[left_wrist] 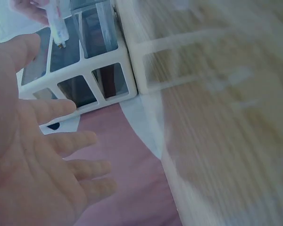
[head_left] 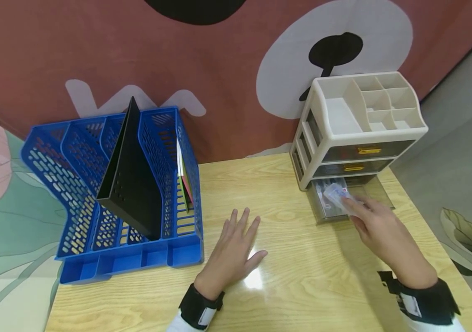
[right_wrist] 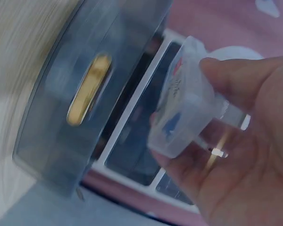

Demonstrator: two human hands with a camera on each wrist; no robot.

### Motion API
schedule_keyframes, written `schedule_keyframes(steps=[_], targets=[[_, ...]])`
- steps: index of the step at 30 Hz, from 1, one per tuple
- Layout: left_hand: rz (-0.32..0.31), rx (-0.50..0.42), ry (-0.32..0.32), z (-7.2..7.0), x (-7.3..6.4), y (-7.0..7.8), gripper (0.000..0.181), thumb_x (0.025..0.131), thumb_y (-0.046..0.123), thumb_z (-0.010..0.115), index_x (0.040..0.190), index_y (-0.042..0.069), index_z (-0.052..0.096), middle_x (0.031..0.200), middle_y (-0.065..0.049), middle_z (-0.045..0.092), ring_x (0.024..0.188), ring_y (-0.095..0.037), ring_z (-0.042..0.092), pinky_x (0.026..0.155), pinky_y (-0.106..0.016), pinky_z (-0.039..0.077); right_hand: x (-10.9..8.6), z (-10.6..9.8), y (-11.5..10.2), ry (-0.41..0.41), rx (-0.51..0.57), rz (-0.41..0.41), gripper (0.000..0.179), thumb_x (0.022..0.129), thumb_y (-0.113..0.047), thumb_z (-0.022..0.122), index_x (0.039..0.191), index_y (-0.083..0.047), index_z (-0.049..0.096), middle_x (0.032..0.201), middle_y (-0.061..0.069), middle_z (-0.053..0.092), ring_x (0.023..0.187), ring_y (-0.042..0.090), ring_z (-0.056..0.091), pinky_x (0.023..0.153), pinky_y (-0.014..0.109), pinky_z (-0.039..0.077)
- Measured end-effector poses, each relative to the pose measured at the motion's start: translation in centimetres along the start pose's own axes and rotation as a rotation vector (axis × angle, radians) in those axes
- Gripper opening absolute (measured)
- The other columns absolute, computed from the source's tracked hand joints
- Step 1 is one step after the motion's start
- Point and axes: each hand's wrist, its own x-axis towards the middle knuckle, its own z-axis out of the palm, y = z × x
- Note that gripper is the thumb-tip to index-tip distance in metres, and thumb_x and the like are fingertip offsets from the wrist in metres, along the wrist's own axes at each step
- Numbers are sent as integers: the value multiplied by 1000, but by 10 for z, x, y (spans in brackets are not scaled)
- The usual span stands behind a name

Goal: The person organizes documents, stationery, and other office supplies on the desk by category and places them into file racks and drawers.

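Note:
My right hand [head_left: 379,228] pinches a small translucent plastic box [right_wrist: 181,101] between thumb and fingers. Red and blue print marks one face of it. The box is over the left part of a pulled-out bottom drawer [head_left: 374,190], whose smoky front bears a gold handle [right_wrist: 89,89]. Clear items lie in that drawer, too indistinct to name. This drawer belongs to a white desktop organizer [head_left: 323,157]; its two upper drawers are closed. With fingers spread, my left hand [head_left: 232,249] is over the wooden table, holding nothing; its palm [left_wrist: 33,165] shows in the left wrist view.
On the left stands a blue plastic file rack [head_left: 132,258] with a black folder [head_left: 132,184] leaning in it and thin booklets [head_left: 183,175] in its right slot. Behind the wooden table [head_left: 261,184] hangs a reddish-brown patterned cloth [head_left: 227,69]. Compartments top the organizer.

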Motion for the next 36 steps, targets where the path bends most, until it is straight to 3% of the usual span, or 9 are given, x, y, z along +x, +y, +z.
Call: schedule_keyframes(steps=[9,17,23,29,36], targets=[[70,-6,-28,-2,5,4,74,96,58,42,155,15,25,162,-19,18,146,-40,4,115,-61,23,3,1,39,-148,-91,162,46,73,3,76,117,4,65,102,34,64,74,48,61,56,60,55],[94,8,-33,-7,8,6,74,97,58,42,155,16,25,162,-19,18,146,-39,3,115,-60,23,16,10,54,-101,-132,238,36,76,1,71,111,8,66,83,35,63,57,44,60,41,55,50],[96,6,-56,-11,7,9,74,96,55,48,155,17,25,162,-18,18,146,-40,5,115,-60,22,31,23,61,-122,-117,304,27,80,0,68,104,10,65,82,37,63,65,51,61,48,63,50],[105,43,-44,-10,5,3,75,95,56,47,154,15,28,161,-19,20,146,-42,9,115,-61,24,34,35,66,-116,-105,351,21,81,-5,70,96,8,64,87,35,63,68,54,61,49,66,48],[108,55,-17,-7,1,-4,73,94,53,51,153,13,32,159,-21,23,144,-45,12,113,-61,26,33,46,68,-153,-52,392,36,79,-4,73,110,9,59,110,38,54,89,58,57,65,71,48]])
